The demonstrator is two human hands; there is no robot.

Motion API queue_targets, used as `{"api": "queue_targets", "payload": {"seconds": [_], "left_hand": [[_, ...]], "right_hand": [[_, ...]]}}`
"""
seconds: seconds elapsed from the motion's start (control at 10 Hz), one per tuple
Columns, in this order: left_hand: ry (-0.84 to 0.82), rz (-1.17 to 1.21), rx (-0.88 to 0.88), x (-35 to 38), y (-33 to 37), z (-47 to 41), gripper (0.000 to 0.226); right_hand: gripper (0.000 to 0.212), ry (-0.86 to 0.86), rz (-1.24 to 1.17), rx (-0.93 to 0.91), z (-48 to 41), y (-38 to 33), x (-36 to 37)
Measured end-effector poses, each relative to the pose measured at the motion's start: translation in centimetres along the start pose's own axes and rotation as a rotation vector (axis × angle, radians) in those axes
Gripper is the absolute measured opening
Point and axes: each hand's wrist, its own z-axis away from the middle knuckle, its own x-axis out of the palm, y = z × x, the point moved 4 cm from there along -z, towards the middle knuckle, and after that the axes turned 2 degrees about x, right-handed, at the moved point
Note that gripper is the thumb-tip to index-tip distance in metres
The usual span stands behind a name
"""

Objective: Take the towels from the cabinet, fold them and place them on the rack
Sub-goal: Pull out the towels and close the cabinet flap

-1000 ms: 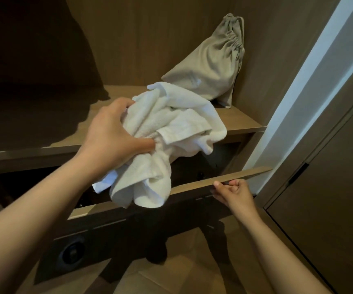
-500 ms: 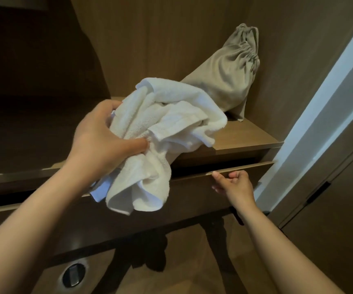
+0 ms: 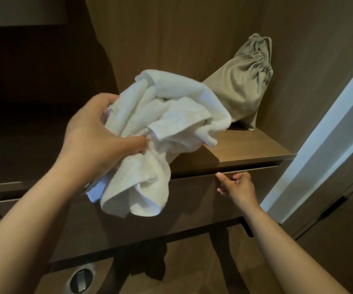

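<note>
White towel (image 3: 167,132) is hanging bunched at 10 o'clock, gripped by the left hand (image 3: 99,134). The right hand (image 3: 238,185) (curled, gripping nothing) is nudging the drawer front (image 3: 192,200) at 4 o'clock, probably shutting it.

A person's two arms, seen from a camera worn on their own head. The left forearm (image 3: 33,213) and the right forearm (image 3: 287,249) are bare from the near edge of the view up to the wrists. The left hand (image 3: 93,132) and the right hand (image 3: 238,186) are bare as well. The right thumb shows a short, rounded nail. The left arm looks bulkier, being nearer the wide lens.
</note>
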Motion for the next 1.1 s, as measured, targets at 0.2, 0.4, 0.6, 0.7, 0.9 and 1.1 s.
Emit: {"api": "queue_targets", "payload": {"seconds": [0.2, 0.4, 0.6, 0.7, 0.9, 1.1], "left_hand": [[-0.134, -0.026, -0.033, 1.9, 0.0, 0.8, 0.072], [-0.222, -0.013, -0.158, 2.8, 0.6, 0.4, 0.081], [-0.350, 0.047, -0.309, 2.1, 5.4, -1.9, 0.078], [-0.394, 0.068, -0.359, 0.9, 9.0, -2.9, 0.076], [-0.404, 0.093, -0.396, -4.5, 19.8, -6.5, 0.075], [-0.396, 0.052, -0.336, -11.5, 33.0, -12.6, 0.079]], "right_hand": [[0.041, -0.128, 0.216, 0.006, 3.7, -0.9, -0.8], [0.039, -0.248, 0.081, -0.022, 8.1, -6.4, -1.5], [0.074, -0.402, -0.513, 0.334, 10.9, -14.3, -1.1], [0.085, -0.268, -0.469, 0.406, 13.0, -18.7, -2.4], [0.082, -0.218, -0.381, 0.352, 17.4, -30.4, -6.1], [0.034, -0.250, -0.309, 0.294, 19.7, -44.1, -10.1]]}}
